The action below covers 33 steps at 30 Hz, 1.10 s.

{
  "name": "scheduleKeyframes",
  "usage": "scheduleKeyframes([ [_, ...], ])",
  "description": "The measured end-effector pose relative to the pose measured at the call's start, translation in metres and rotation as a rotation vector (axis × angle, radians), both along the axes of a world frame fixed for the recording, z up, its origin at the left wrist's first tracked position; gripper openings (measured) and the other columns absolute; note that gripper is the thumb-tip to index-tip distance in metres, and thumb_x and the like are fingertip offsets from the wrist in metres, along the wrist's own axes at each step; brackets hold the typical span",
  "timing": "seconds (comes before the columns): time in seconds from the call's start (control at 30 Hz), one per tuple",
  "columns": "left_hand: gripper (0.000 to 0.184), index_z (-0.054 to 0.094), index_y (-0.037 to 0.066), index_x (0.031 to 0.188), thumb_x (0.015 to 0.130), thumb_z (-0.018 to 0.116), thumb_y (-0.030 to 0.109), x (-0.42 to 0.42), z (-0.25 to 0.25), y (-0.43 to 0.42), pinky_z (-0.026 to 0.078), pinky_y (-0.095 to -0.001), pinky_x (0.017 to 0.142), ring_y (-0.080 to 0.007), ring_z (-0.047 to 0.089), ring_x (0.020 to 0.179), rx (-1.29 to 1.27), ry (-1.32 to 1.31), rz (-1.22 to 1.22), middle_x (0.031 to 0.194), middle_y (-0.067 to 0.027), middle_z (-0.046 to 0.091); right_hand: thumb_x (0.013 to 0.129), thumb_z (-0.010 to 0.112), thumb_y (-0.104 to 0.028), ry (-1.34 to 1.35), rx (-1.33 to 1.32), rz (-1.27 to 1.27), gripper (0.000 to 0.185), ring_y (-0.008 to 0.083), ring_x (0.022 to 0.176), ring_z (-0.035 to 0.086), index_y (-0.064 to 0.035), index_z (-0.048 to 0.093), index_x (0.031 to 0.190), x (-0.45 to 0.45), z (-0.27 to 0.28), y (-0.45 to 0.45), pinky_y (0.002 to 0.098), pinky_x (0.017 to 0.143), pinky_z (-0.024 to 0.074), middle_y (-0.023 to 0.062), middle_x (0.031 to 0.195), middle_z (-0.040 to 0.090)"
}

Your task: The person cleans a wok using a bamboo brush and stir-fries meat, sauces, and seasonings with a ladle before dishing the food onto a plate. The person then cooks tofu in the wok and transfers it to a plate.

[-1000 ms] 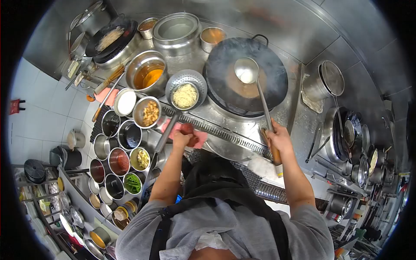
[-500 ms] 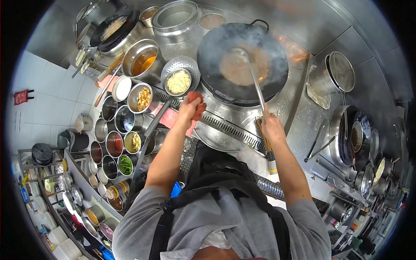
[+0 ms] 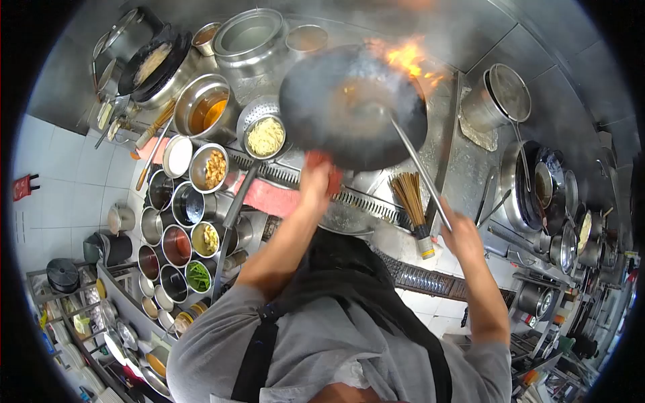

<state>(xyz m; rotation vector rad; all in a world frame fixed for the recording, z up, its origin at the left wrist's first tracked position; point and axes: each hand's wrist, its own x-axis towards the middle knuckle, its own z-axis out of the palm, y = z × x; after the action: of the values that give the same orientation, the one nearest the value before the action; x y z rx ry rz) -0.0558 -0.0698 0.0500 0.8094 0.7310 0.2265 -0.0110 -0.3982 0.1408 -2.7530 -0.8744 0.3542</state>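
Observation:
A black wok (image 3: pixel 316 134) sits over the burner, smeared by motion and smoke, with brownish food blurred inside it. Folded in my closed left hand (image 3: pixel 314 191) is a red cloth (image 3: pixel 326 168), pressed at the wok's near left edge; the wok's handle there is hidden. My right hand (image 3: pixel 463 236) grips the end of a long metal ladle (image 3: pixel 420 161), whose bowl is inside the wok, blurred by smoke. Orange flames (image 3: pixel 406 57) rise at the wok's far right rim.
Left of the wok, noodle-like strips (image 3: pixel 265 136) fill a long-handled strainer (image 3: pixel 250 181) on a perforated bowl. Several metal pots, including one of green vegetables (image 3: pixel 199 275), stand farther left. A bamboo brush (image 3: pixel 411 201) lies near the front edge. At right stands a strainer pot (image 3: pixel 487 107).
My left hand has moved right with the red cloth to the wok's edge. The wok has shifted and blurred, and flames have flared up. My right hand has drawn back with the ladle.

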Motion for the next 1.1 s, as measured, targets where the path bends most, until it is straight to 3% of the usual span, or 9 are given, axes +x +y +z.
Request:
scheduleKeyframes([
  [0.13,0.016,0.052,0.012,0.093,0.082,0.045,0.002,-0.038,0.026,0.008,0.03,-0.0285,0.04,-0.0123,0.044,0.051,-0.063,-0.016,-0.033,0.067,-0.0007,0.047,0.077,0.064,-0.002,0.224,0.025,-0.079,0.068,0.0434,0.077,0.061,-0.0164,0.044,0.14,-0.027,0.036,0.002,0.0498,0.071,0.0483,0.0262,0.082,0.063],
  [0.33,0.024,0.054,0.016,0.099,0.083,0.044,0.002,0.013,-0.037,0.041,0.029,-0.0257,0.041,-0.0105,0.041,0.052,0.107,0.022,-0.182,0.069,0.0022,0.045,0.076,0.064,-0.002,0.025,0.081,-0.082,0.067,0.0437,0.085,0.062,-0.014,0.045,0.139,-0.001,-0.053,0.07,0.0501,0.075,0.0487,0.0279,0.088,0.064],
  [0.43,0.029,0.054,0.017,0.106,0.083,0.045,0.004,-0.047,-0.057,0.029,0.029,-0.0256,0.041,-0.011,0.044,0.052,0.036,0.023,-0.208,0.071,0.0012,0.046,0.075,0.063,-0.001,-0.057,0.152,-0.219,0.067,0.0452,0.087,0.061,-0.0126,0.045,0.138,-0.013,-0.062,0.079,0.0508,0.075,0.0487,0.0286,0.093,0.063],
  [0.57,0.024,0.053,0.017,0.104,0.084,0.047,0.006,-0.089,0.0,0.012,0.029,-0.0247,0.041,-0.0112,0.044,0.054,-0.083,0.205,-0.15,0.07,0.0015,0.045,0.076,0.062,0.0,-0.054,0.31,-0.276,0.064,0.0459,0.087,0.062,-0.0086,0.045,0.137,-0.057,-0.049,0.058,0.0502,0.075,0.0493,0.0289,0.098,0.063],
  [0.63,0.021,0.052,0.016,0.1,0.085,0.046,0.004,-0.048,0.003,0.03,0.028,-0.0236,0.041,-0.0107,0.045,0.058,-0.112,-0.084,-0.116,0.071,0.0011,0.046,0.076,0.063,0.001,-0.08,0.4,-0.321,0.061,0.0442,0.083,0.063,-0.0023,0.048,0.134,-0.071,-0.046,0.047,0.0431,0.072,0.0504,0.03,0.094,0.063],
  [0.7,0.013,0.05,0.015,0.093,0.087,0.046,0.005,-0.012,0.024,0.027,0.028,-0.0234,0.042,-0.011,0.045,0.06,-0.075,-0.081,-0.118,0.074,0.0004,0.049,0.076,0.062,0.001,-0.072,0.417,-0.324,0.059,0.0412,0.08,0.066,0.0015,0.048,0.133,-0.081,-0.043,0.043,0.0402,0.071,0.0509,0.0304,0.094,0.063],
  [0.9,0.02,0.05,0.017,0.102,0.087,0.046,0.005,-0.025,-0.046,0.032,0.034,-0.0265,0.043,-0.0118,0.05,0.06,-0.049,-0.06,-0.271,0.076,-0.0003,0.052,0.075,0.06,0.001,-0.004,0.464,-0.479,0.061,0.0382,0.071,0.065,-0.0012,0.047,0.134,-0.111,-0.054,0.036,0.0421,0.069,0.0499,0.0276,0.092,0.063],
  [0.97,0.023,0.049,0.017,0.105,0.087,0.046,0.004,-0.074,-0.009,0.003,0.036,-0.0259,0.043,-0.0109,0.049,0.058,0.003,0.002,-0.109,0.074,0.0019,0.05,0.077,0.06,0.0,-0.357,0.523,-0.257,0.056,0.0371,0.078,0.067,0.0005,0.05,0.132,-0.118,-0.07,0.019,0.0423,0.074,0.051,0.0276,0.098,0.064],
  [1.1,0.015,0.049,0.015,0.099,0.088,0.045,0.005,-0.045,0.021,0.024,0.033,-0.0246,0.041,-0.0096,0.051,0.06,-0.06,-0.072,-0.151,0.072,0.0003,0.049,0.077,0.061,-0.001,0.262,0.526,-0.685,0.055,0.0399,0.101,0.063,0.002,0.05,0.131,-0.131,-0.055,0.016,0.0421,0.087,0.0489,0.0283,0.106,0.063],
])
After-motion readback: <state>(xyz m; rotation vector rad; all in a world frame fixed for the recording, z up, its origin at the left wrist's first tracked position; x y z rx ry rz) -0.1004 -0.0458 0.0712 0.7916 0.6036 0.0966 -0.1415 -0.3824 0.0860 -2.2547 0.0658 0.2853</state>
